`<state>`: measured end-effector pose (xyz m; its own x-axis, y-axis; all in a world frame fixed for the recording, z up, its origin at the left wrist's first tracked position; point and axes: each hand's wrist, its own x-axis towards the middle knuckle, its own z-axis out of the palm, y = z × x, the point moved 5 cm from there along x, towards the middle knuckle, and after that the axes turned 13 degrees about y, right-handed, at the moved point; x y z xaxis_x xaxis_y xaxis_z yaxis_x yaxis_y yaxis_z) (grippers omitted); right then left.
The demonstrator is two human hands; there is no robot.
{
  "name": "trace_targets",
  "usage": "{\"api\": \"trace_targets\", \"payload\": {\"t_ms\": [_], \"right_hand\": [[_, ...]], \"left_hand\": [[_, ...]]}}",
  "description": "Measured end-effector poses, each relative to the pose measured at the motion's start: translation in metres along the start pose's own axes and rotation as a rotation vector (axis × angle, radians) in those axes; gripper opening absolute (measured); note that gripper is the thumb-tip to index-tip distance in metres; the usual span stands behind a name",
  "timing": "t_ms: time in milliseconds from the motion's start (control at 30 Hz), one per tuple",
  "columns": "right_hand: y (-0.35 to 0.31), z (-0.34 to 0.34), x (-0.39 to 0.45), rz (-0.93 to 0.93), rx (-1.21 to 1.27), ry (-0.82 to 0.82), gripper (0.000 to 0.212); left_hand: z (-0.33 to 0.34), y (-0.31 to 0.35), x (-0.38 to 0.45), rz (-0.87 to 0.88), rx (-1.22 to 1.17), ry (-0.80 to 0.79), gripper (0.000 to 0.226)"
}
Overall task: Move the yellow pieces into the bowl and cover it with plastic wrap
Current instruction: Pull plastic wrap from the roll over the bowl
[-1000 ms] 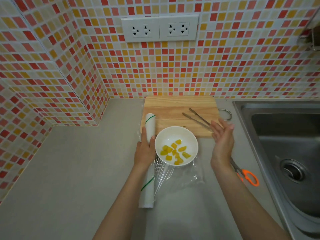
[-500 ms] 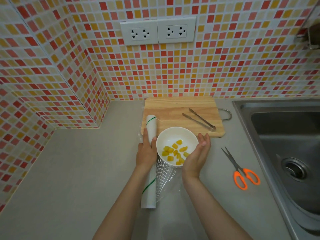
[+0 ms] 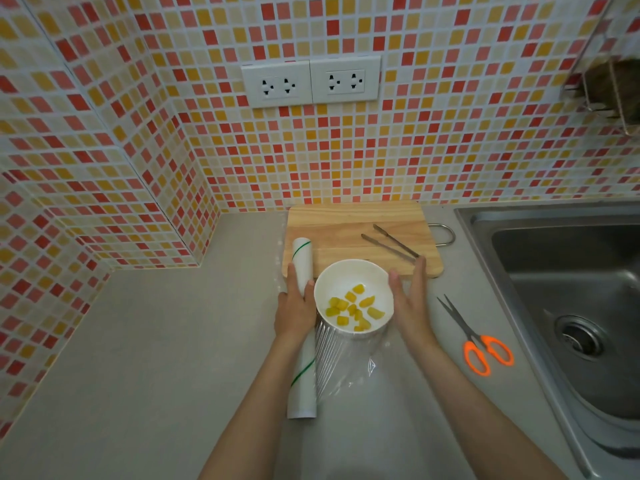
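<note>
A white bowl (image 3: 346,277) stands on the grey counter with several yellow pieces (image 3: 353,308) inside it. A white roll of plastic wrap (image 3: 302,375) with thin green stripes lies just left of the bowl. My left hand (image 3: 294,310) rests on the roll, fingers lying over its top. A clear sheet of wrap (image 3: 343,362) is pulled out from the roll and lies under and in front of the bowl. My right hand (image 3: 410,303) is beside the bowl's right rim with straight fingers, thumb close to the rim.
A wooden cutting board (image 3: 360,233) lies behind the bowl with metal tongs (image 3: 391,245) on it. Orange-handled scissors (image 3: 474,337) lie right of my right hand. A steel sink (image 3: 568,306) fills the right side. The tiled wall carries two sockets (image 3: 311,81).
My right hand came in from the tongs to the bowl's right side, cupped it, then straightened its fingers beside the rim. My left hand stayed on the roll.
</note>
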<state>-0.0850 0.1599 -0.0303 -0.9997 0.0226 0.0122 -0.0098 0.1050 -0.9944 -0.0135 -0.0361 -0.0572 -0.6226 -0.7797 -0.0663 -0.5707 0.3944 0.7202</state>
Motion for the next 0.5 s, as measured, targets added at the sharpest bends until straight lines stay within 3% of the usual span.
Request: {"api": "trace_targets", "payload": {"t_ms": [100,200,300,500], "right_hand": [[-0.022,-0.004,0.018,-0.198,-0.466,-0.409,0.119],[-0.029,0.004,0.02,-0.379,-0.781,-0.693,0.132],[-0.023,0.009,0.019,-0.405,-0.914,-0.792,0.133],[-0.017,0.011,0.021,-0.392,-0.974,-0.795,0.13]], "left_hand": [[0.0,-0.001,0.001,-0.011,-0.018,-0.007,0.06],[0.0,-0.001,0.002,-0.004,-0.044,-0.017,0.061],[-0.002,-0.002,0.002,0.006,-0.079,-0.023,0.061],[-0.008,-0.009,0.009,-0.064,-0.261,-0.14,0.056]]}}
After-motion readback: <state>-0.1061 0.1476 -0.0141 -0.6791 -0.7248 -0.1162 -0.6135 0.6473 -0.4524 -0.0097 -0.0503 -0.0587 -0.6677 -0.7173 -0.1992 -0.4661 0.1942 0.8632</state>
